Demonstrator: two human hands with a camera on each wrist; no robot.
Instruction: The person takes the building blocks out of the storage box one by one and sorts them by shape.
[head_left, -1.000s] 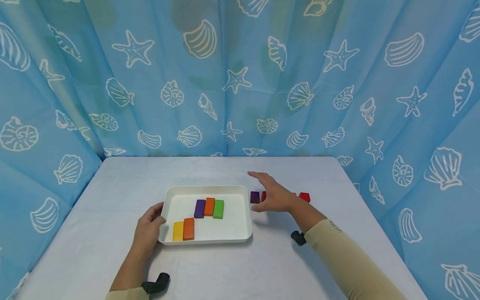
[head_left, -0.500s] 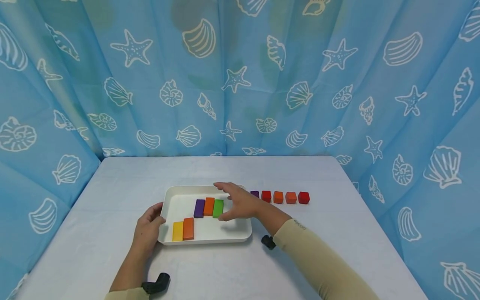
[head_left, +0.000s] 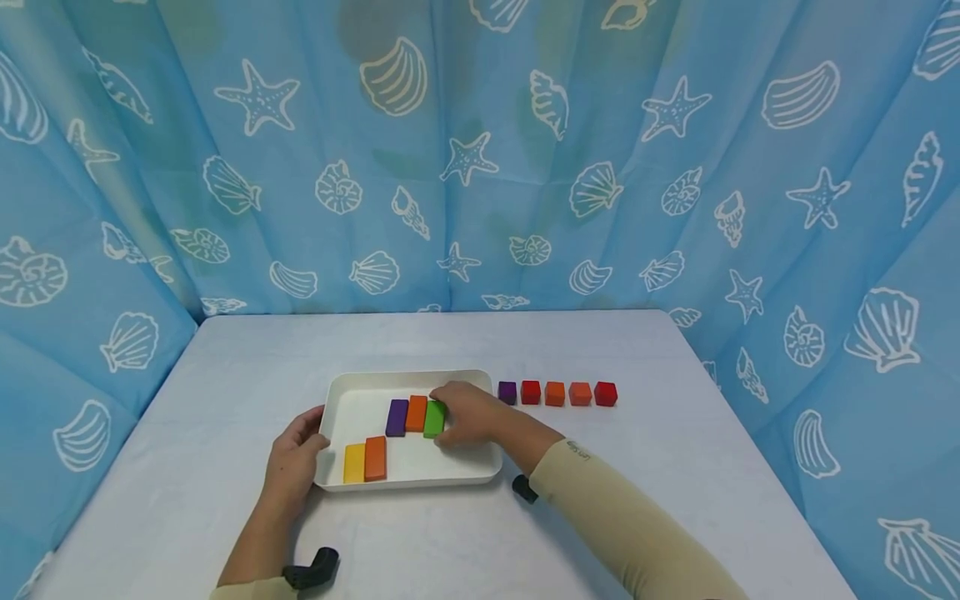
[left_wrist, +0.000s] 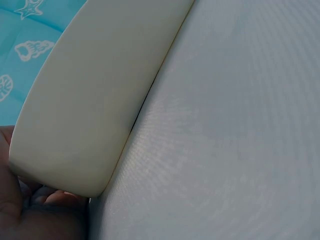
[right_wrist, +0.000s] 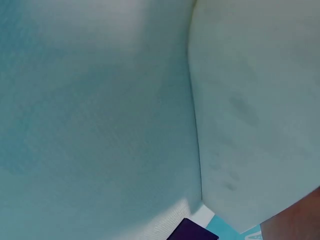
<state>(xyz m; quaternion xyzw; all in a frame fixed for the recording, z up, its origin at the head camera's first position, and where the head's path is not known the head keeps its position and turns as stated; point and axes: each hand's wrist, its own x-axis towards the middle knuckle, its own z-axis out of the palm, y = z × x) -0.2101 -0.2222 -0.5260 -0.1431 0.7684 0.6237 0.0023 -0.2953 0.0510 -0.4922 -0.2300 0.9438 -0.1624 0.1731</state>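
In the middle of the head view, left of centre, a white tray (head_left: 420, 464) sits on the tabletop (head_left: 420, 537) and holds five blocks lying flat. Toward its upper part a purple block (head_left: 397, 417), an orange block (head_left: 416, 413) and a green block (head_left: 433, 419) lie side by side; toward its lower left corner a yellow block (head_left: 355, 463) touches a second orange block (head_left: 376, 458).

The person's right hand (head_left: 468, 414) reaches over the tray's right rim and pinches the green block, a finger at its upper end and the thumb at its lower end. The left hand (head_left: 292, 457) grips the tray's left rim, thumb over the edge; the left wrist view shows fingers curled under the tray's corner at lower left.

Outside the tray, a row of five cubes (head_left: 555, 394) runs rightward from its upper right corner, the purple cube (head_left: 507, 392) nearest, just beside the rim. Tabletop stretches from the tray up to the far edge, where a blue shell-patterned curtain (head_left: 457, 217) hangs, and from the tray's lower rim to the bottom of the frame.
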